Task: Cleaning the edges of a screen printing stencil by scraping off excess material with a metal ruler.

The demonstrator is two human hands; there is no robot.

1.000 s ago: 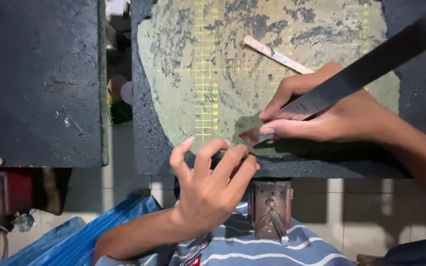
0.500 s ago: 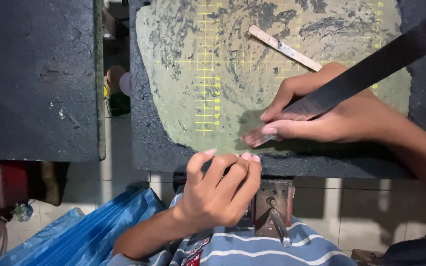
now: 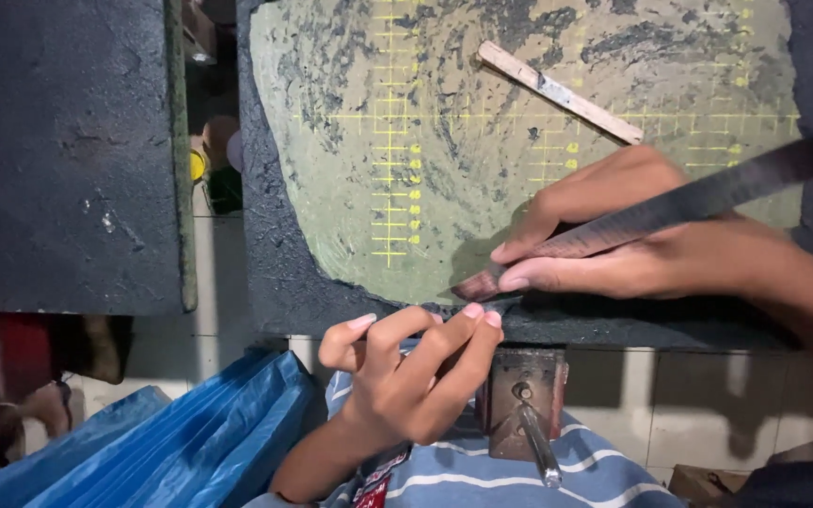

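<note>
My right hand [image 3: 632, 249] rests on a worn green cutting mat [image 3: 397, 141] with yellow grid lines. It grips a long dark metal strip [image 3: 745, 188] that runs from the upper right down to the mat's near edge. The strip's tip [image 3: 478, 285] lies under my fingertips. My left hand [image 3: 406, 376] is below the table edge with its fingers curled. Its thumb and forefinger pinch a small thin dark piece [image 3: 508, 304] right beside the strip's tip.
A flat wooden stick [image 3: 557, 91] lies on the mat at the back. The mat sits on a dark rough table [image 3: 275, 263]. A second dark slab [image 3: 58, 150] is at the left across a gap. A metal clamp [image 3: 521, 400] hangs under the table edge, and blue plastic sheeting [image 3: 190, 433] lies below.
My left hand has drawn back from the mat's edge and its spread fingers have curled into a pinch at the table edge. My right hand and the metal strip stay in place.
</note>
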